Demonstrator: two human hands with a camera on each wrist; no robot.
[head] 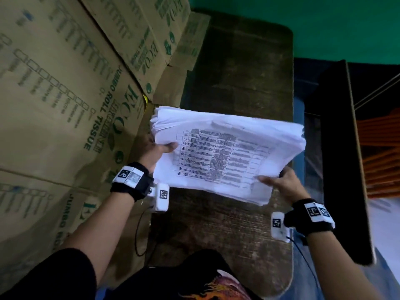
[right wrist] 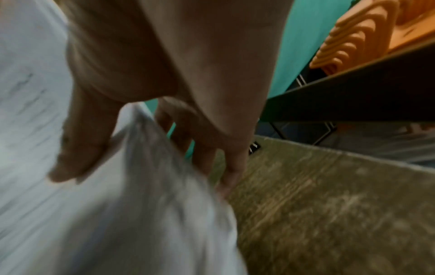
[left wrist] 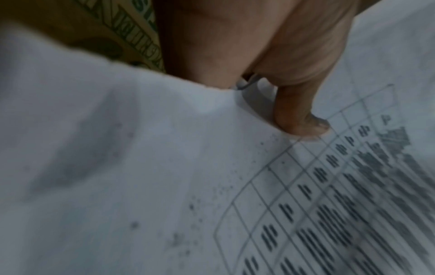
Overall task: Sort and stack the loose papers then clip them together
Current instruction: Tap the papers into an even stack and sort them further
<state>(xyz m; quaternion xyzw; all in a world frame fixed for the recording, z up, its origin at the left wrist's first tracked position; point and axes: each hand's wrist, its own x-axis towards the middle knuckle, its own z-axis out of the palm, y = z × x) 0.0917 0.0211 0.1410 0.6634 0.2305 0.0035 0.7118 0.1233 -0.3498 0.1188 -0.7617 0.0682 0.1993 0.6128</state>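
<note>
Each grip was closed on the paper stack (head: 227,152): the left hand (head: 154,151) pinched its 9 o'clock edge with the thumb pressed on the printed top sheet and the fingers hidden beneath, and the right hand (head: 279,184) pinched the corner toward 4 o'clock, thumb on top and fingers curled under, as the right wrist view confirmed. The stack was held off the table (head: 238,72), tilted, over the table's middle, with its far edge toward 12 o'clock.

Outward from the hands, the sheets appeared gathered into one thick bundle, but the edges at 10 o'clock and 3 o'clock were fanned and uneven, so squaring seemed unfinished. By that reading, the gathering was largely done, while aligning the edges and clipping remained. No clip was visible in any view, and whether the sheets had been sorted could not be told.

Counted: one stack of papers, its sheet count too dense to tell; two hands, each with one black wrist strap carrying a white camera unit; one table, worn and brown. At 9 to 11 o'clock stood printed cardboard cartons (head: 65,83), at least three, close beside the table. At 3 o'clock was one dark board-edged surface (head: 337,148), with orange stacked items (head: 381,152) beyond it, their number unclear.
</note>
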